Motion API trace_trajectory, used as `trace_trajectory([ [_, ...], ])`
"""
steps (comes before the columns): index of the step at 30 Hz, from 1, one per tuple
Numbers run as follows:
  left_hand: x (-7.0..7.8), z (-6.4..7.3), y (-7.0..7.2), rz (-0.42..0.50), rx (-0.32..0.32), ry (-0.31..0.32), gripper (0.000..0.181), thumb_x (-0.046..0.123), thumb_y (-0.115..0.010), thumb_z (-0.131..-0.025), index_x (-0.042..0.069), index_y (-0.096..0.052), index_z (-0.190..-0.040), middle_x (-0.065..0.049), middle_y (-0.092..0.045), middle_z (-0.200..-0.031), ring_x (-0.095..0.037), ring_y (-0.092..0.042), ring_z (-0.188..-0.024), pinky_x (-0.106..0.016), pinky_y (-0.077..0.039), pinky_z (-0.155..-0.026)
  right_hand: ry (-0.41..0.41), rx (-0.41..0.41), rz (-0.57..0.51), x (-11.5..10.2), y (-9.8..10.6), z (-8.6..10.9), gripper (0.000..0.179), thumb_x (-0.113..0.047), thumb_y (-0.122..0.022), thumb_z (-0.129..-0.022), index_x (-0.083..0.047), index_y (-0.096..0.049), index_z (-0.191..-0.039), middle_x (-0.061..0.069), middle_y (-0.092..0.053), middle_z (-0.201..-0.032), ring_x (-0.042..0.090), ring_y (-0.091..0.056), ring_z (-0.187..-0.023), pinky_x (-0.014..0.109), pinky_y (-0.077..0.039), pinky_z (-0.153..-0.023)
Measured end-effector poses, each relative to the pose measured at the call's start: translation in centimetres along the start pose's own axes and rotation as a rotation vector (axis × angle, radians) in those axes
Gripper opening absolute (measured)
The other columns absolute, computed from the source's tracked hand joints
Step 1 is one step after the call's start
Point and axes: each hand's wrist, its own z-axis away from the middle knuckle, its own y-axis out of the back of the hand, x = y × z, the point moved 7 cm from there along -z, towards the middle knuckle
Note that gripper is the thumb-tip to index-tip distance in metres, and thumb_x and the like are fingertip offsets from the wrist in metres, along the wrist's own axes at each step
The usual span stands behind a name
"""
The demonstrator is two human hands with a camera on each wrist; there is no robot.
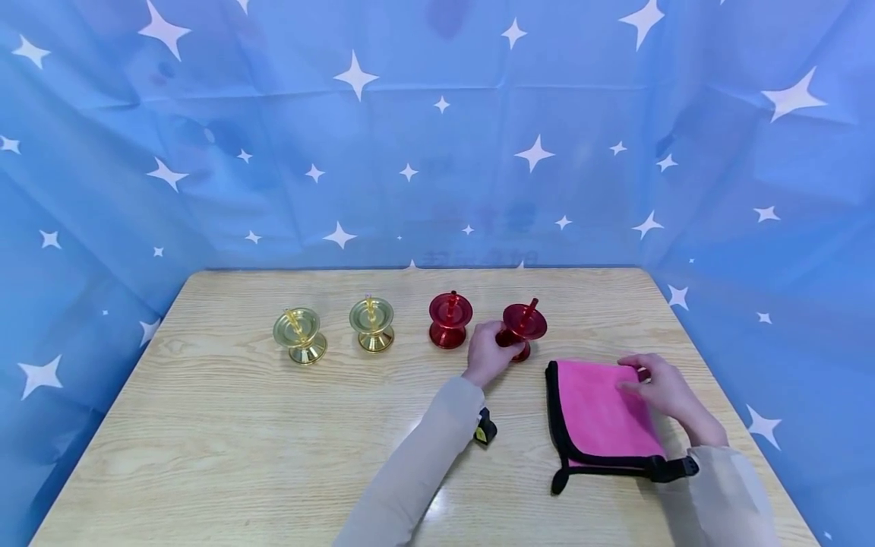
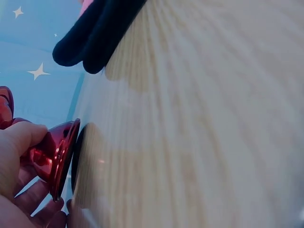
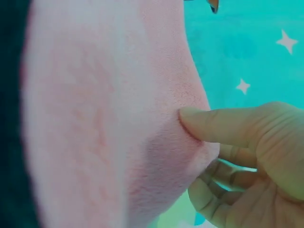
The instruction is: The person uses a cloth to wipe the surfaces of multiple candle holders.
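My left hand (image 1: 489, 352) grips the stem of the rightmost red candle holder (image 1: 536, 325), a shiny piece with a shallow dish, a centre post and a flared foot. In the left wrist view the thumb lies along the red metal (image 2: 56, 152), and its foot is right at the tabletop. A folded pink cloth (image 1: 601, 410) with black edging lies to the right. My right hand (image 1: 666, 387) pinches its far right corner, thumb on top, as the right wrist view shows on the plush fabric (image 3: 95, 118). The fingers beneath are partly hidden.
Left of the held piece stand another red candle holder (image 1: 448, 334) and two gold ones, the nearer gold candle holder (image 1: 373, 338) and the far-left gold candle holder (image 1: 307, 348). The wooden table (image 1: 239, 456) meets a blue star-patterned curtain (image 1: 424, 205) at the back and sides.
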Motion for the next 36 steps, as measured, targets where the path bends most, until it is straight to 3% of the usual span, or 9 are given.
trace_trajectory([
  [4, 0.1, 0.3, 0.1, 0.039, -0.023, 0.016, 0.020, 0.016, -0.078, -0.077, 0.007, -0.071, -0.094, -0.002, -0.069, -0.092, -0.013, -0.061, -0.087, -0.021, -0.048, -0.078, 0.044, 0.029, 0.055, -0.2, 0.6, 0.1, 0.017, -0.006, -0.076, -0.073, 0.003, -0.066, -0.084, 0.011, -0.055, -0.080, 0.020, -0.052, -0.070, 0.028, -0.042, -0.058],
  [8, -0.2, 0.6, 0.0, 0.045, -0.045, 0.041, 0.025, 0.016, -0.077, -0.077, 0.007, -0.070, -0.099, -0.003, -0.068, -0.097, -0.015, -0.059, -0.093, -0.024, -0.047, -0.083, 0.098, 0.049, 0.090, -0.5, 1.2, 0.6, 0.009, -0.008, -0.075, -0.075, -0.008, -0.066, -0.075, 0.003, -0.058, -0.079, 0.012, -0.048, -0.070, 0.028, -0.040, -0.059],
  [13, -0.4, 0.9, 0.1, 0.038, -0.061, 0.040, 0.027, 0.017, -0.077, -0.078, 0.006, -0.069, -0.102, -0.004, -0.067, -0.099, -0.017, -0.057, -0.098, -0.026, -0.045, -0.087, 0.108, 0.014, 0.036, -0.3, 1.9, 1.4, 0.009, -0.010, -0.072, -0.080, -0.015, -0.065, -0.077, -0.003, -0.061, -0.078, 0.005, -0.044, -0.070, 0.026, -0.035, -0.061],
  [17, -0.3, 1.0, 0.4, 0.038, -0.071, 0.012, 0.026, 0.017, -0.077, -0.078, 0.006, -0.069, -0.101, -0.005, -0.068, -0.099, -0.017, -0.058, -0.096, -0.025, -0.046, -0.085, 0.105, -0.007, -0.019, -0.2, 2.0, 1.8, 0.009, -0.011, -0.070, -0.082, -0.016, -0.064, -0.078, -0.009, -0.059, -0.074, 0.000, -0.047, -0.073, 0.023, -0.039, -0.063],
  [23, 0.0, 1.3, 0.8, 0.052, -0.074, -0.028, 0.024, 0.016, -0.077, -0.078, 0.005, -0.069, -0.099, -0.005, -0.068, -0.097, -0.015, -0.060, -0.091, -0.022, -0.047, -0.081, 0.040, -0.043, -0.078, 0.4, 1.6, 2.2, 0.004, -0.013, -0.068, -0.085, -0.010, -0.066, -0.084, -0.007, -0.057, -0.072, 0.000, -0.048, -0.071, 0.022, -0.039, -0.060],
  [28, 0.4, 1.5, 1.4, 0.080, -0.069, -0.057, 0.023, 0.013, -0.077, -0.077, 0.005, -0.070, -0.098, -0.005, -0.069, -0.095, -0.012, -0.061, -0.088, -0.019, -0.047, -0.079, -0.024, -0.129, -0.069, 0.7, 1.2, 2.4, 0.021, -0.020, -0.071, -0.083, -0.002, -0.068, -0.094, -0.003, -0.061, -0.075, 0.002, -0.048, -0.066, 0.023, -0.042, -0.058],
  [33, 0.7, 1.8, 1.8, 0.111, -0.067, -0.038, 0.024, 0.012, -0.076, -0.078, 0.006, -0.070, -0.100, -0.004, -0.069, -0.097, -0.012, -0.062, -0.090, -0.018, -0.048, -0.079, 0.027, -0.242, -0.018, 0.1, 0.9, 2.9, 0.019, -0.019, -0.075, -0.078, -0.005, -0.068, -0.088, -0.004, -0.060, -0.074, 0.001, -0.046, -0.066, 0.023, -0.040, -0.058],
  [36, 0.8, 1.9, 2.0, 0.112, -0.064, -0.035, 0.024, 0.013, -0.076, -0.078, 0.006, -0.069, -0.101, -0.004, -0.069, -0.097, -0.011, -0.062, -0.090, -0.018, -0.048, -0.079, 0.118, -0.220, -0.026, -0.4, 1.2, 3.0, 0.011, -0.012, -0.075, -0.077, -0.011, -0.063, -0.076, -0.009, -0.055, -0.067, -0.001, -0.042, -0.061, 0.021, -0.036, -0.053],
])
